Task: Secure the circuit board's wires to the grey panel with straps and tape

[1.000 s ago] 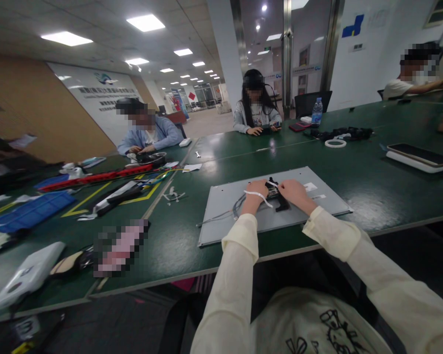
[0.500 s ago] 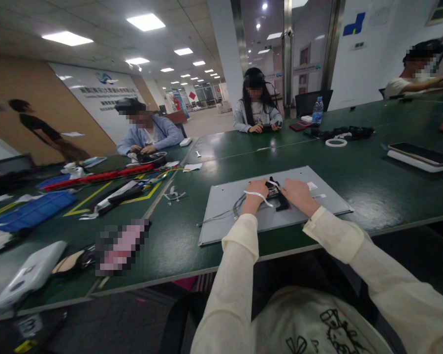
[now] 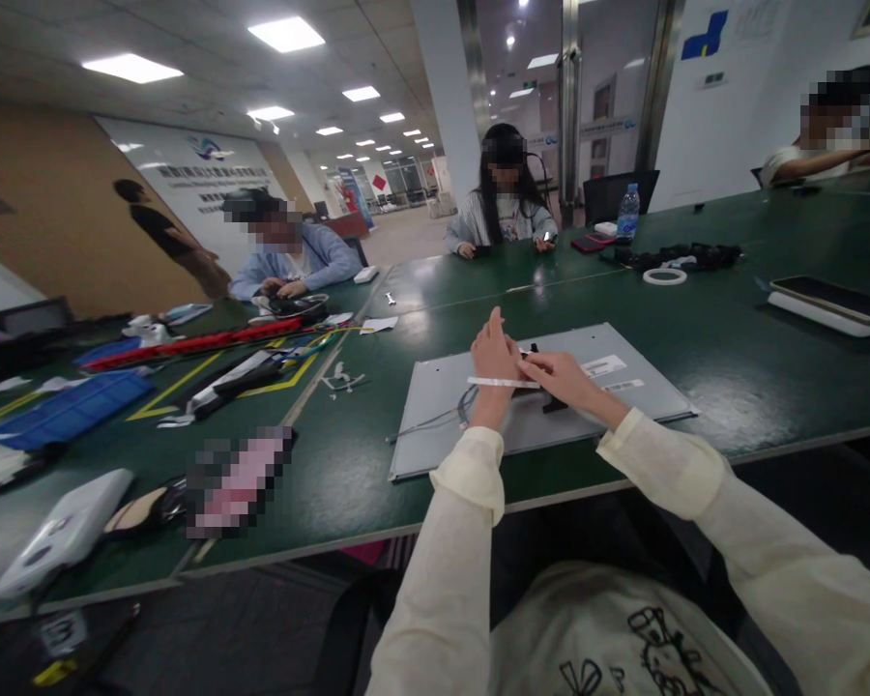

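Observation:
My left hand is raised over a flat grey panel, its fingers stretched upward. A thin white strip lies across the base of this hand. My right hand touches its heel side, with thumb and fingers pinched at the right end of the strip; the exact grip is partly hidden. Under my hands, a black device sits on the panel, mostly covered. A grey cable runs leftward from it over the panel.
On the green table are a roll of white tape, a water bottle, a phone on a white box, a blue tray and a small wrench. Co-workers sit across and at the right.
My left hand has lifted off the black device and straightened its fingers upward. My right hand has moved left against it. The white strip, curved before, now lies straighter.

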Demonstrator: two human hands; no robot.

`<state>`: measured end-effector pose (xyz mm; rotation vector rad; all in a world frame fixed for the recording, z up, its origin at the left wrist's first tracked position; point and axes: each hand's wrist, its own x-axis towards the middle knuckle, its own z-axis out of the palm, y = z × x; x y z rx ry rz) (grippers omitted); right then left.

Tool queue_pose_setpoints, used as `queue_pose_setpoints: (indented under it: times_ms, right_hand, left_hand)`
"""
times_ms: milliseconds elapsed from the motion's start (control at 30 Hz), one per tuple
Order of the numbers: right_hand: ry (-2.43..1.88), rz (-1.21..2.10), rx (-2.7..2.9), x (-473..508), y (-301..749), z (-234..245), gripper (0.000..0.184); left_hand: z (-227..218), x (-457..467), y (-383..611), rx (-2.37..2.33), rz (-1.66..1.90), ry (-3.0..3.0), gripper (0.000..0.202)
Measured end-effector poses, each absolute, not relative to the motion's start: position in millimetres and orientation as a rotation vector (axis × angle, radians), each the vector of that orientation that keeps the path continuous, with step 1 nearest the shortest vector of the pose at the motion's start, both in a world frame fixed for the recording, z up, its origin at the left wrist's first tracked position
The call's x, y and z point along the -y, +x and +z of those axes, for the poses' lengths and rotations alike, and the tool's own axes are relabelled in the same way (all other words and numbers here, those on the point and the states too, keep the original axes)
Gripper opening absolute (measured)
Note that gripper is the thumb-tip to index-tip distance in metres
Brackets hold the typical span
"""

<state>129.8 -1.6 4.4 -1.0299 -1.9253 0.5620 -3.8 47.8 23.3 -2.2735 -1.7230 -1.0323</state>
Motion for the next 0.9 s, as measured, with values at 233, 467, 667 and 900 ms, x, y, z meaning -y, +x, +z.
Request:
queue_pose_setpoints:
  times_ms: [233,467,667,900]
  right_hand:
    - [-0.969,0.995,1.938,9.9,122.6,9.0,0.047]
    - [-0.936,1.045,1.889,14.4,128.3,19.5,0.043]
    - [-0.902,1.092,1.859,12.3,129.3,19.0,0.045]
    - [-0.78,1.215,1.811,11.7,130.2,16.3,0.047]
  left_hand:
    - [27.7,-42.1,-4.8,1.766,-1.009,-2.17,0.055]
    - [30.2,-40.4,-10.4,1.743,-0.83,-2.08,0.048]
    - [40.5,-35.3,-15.1,1.675,-0.849,-2.065,0.045]
    - [42.8,-32.9,-10.8,1.654,-0.896,-2.009,0.04]
